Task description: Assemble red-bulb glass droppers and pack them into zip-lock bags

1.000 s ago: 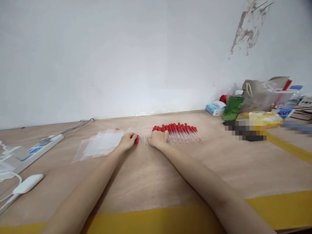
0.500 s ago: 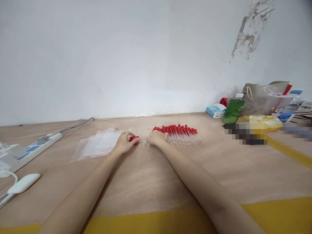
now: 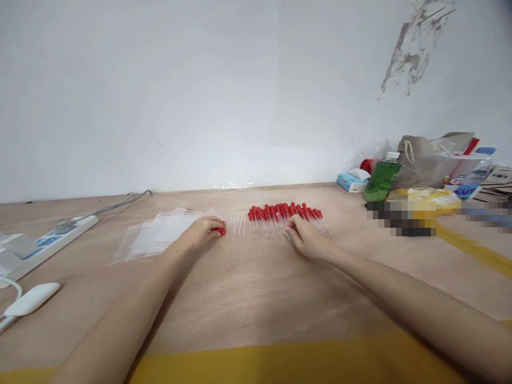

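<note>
A row of clear droppers with red bulbs (image 3: 280, 217) lies across the wooden table (image 3: 256, 288). My left hand (image 3: 202, 232) is closed round the red bulbs of a small bunch of droppers (image 3: 236, 228), whose clear tips point right. My right hand (image 3: 306, 237) rests at the near edge of the row, its fingers curled onto the clear tips; whether it holds one I cannot tell. A stack of clear plastic bags (image 3: 160, 234) lies just left of my left hand.
A power strip (image 3: 52, 237) with a cable and a white adapter (image 3: 30, 298) lie at the left. At the right stand a green bottle (image 3: 382, 178), a blue tissue pack (image 3: 352, 180), a bag and other clutter. Yellow tape (image 3: 280, 362) lines the near edge.
My right hand moved right, from the left end of the dropper row to its near middle. My left hand stayed on the small bunch.
</note>
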`<state>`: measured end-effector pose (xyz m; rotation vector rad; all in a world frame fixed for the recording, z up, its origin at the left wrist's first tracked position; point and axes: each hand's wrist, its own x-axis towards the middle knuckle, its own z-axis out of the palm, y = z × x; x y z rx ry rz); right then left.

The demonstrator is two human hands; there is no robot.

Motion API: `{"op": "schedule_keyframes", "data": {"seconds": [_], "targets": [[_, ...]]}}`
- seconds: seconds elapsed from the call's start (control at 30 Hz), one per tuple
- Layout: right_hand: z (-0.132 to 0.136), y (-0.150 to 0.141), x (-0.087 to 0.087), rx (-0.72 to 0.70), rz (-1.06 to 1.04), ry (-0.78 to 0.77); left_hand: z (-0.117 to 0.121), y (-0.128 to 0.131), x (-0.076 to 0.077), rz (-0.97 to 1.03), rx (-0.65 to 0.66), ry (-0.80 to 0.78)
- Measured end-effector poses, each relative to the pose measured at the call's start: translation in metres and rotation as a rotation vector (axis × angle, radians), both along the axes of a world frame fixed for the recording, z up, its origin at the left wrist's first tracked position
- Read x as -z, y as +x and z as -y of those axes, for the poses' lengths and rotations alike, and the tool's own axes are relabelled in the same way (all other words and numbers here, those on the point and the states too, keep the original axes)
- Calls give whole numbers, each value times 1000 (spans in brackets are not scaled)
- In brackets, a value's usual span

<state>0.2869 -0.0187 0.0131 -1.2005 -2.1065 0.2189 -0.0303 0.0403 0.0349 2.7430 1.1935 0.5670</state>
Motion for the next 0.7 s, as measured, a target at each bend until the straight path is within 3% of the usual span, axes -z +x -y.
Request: {"op": "schedule_keyframes", "data": {"seconds": [0.23,0.47,0.6,0.7], "targets": [[2,2,10,56,-127,54,-1,-1,9,25,-107,73],[2,-3,23,47,-141,95,9,7,5,44,-197,116],[0,-2,28,41,-137,143,14,20,0,327,-280,143],[1,-2,29,-21,-103,203,27,40,2,719,-374,-88]]}}
